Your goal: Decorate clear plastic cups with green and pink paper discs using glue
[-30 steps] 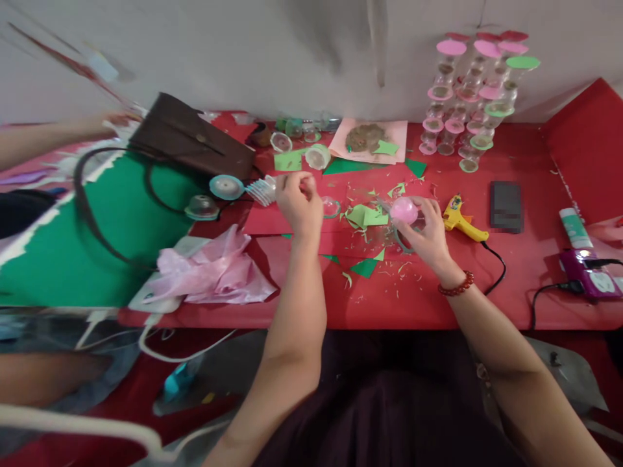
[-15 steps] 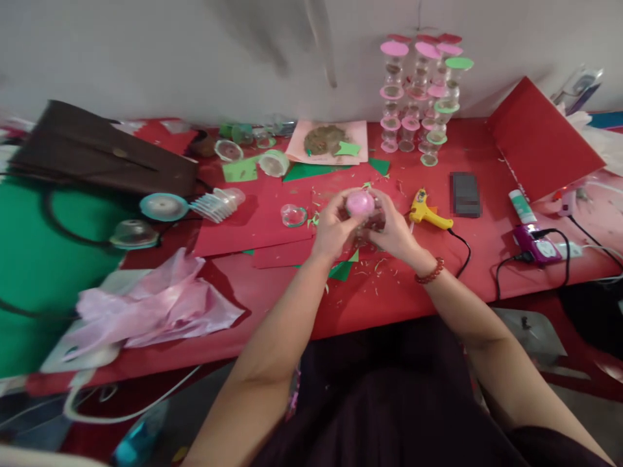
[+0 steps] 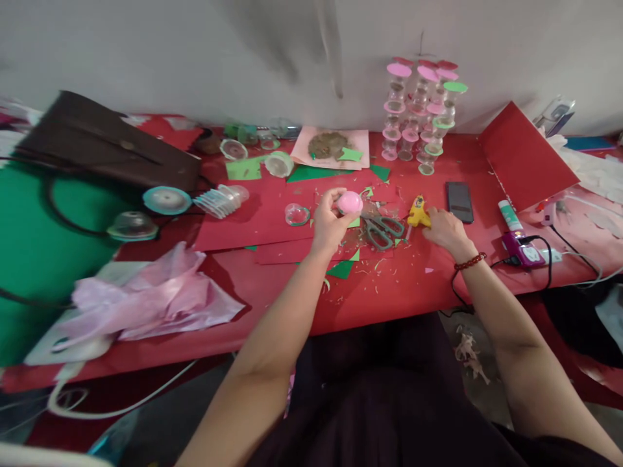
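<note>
My left hand is closed around a small pink-topped cup, raised above the middle of the red table. Over to the right, my right hand has its fingers around the handle of a yellow hot glue gun, which lies on its side. Part of that handle is hidden under the fingers. Between the hands lie green-handled scissors, among paper scraps. A clear plastic cup rests just left of my left hand.
Strings of joined clear cups with coloured discs stand against the wall. A phone, a glue stick and a purple power socket are on the right. A stack of cups, a brown bag and pink cloth occupy the left.
My right hand has left the pink-topped cup and moved right onto the hot glue gun. My left hand keeps the cup, slightly further left. The scissors are now uncovered.
</note>
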Demonstrator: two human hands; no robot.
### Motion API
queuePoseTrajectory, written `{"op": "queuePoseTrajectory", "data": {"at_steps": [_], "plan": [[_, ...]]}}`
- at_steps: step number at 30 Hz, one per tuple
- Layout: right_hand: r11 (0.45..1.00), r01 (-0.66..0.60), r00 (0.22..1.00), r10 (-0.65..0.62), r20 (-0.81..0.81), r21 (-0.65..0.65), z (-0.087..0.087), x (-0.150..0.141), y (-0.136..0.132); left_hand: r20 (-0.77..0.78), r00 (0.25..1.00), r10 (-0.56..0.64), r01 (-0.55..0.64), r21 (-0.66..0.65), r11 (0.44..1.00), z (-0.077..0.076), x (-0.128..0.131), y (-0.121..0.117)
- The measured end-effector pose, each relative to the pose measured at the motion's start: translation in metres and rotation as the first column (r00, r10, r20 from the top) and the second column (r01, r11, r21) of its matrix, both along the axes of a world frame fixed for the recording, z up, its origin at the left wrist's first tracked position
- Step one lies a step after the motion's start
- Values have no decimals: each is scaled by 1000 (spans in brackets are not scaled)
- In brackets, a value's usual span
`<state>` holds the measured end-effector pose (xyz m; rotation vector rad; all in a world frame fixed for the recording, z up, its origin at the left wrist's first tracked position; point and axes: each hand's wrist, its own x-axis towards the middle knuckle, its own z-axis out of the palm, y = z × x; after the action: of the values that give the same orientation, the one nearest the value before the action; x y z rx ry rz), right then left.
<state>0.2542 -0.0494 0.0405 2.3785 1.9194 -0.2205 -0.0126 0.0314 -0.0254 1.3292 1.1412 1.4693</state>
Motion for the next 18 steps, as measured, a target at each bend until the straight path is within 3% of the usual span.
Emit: {"op": "queuePoseTrajectory", "data": {"at_steps": [3,5,6,8,10,12,18], "plan": [[978,104,990,-83,-116,182,-3,9,-1,-15,1000,5,-4,36,999,1,-2,2],[910,211,945,-96,-313,357,0,13,1,-22,1000,-17,18,37,999,4,-5,2],[877,263,885,-53,-462,403,3,12,3,-20,999,-30,30,35,999,5,-6,2],[860,329,643,98,-760,390,8,3,9,-10,999,-51,51,36,998,7,-8,2],[907,265,335,231,-914,326,8,-15,15,-15,998,-61,61,42,997,6,-10,3],[923,181,194,306,-932,341,2,-35,18,-58,997,-50,53,59,997,4,-13,4],[936,22,171,343,-924,351,-30,-55,16,-258,964,59,-15,169,985,-1,-18,6]]}}
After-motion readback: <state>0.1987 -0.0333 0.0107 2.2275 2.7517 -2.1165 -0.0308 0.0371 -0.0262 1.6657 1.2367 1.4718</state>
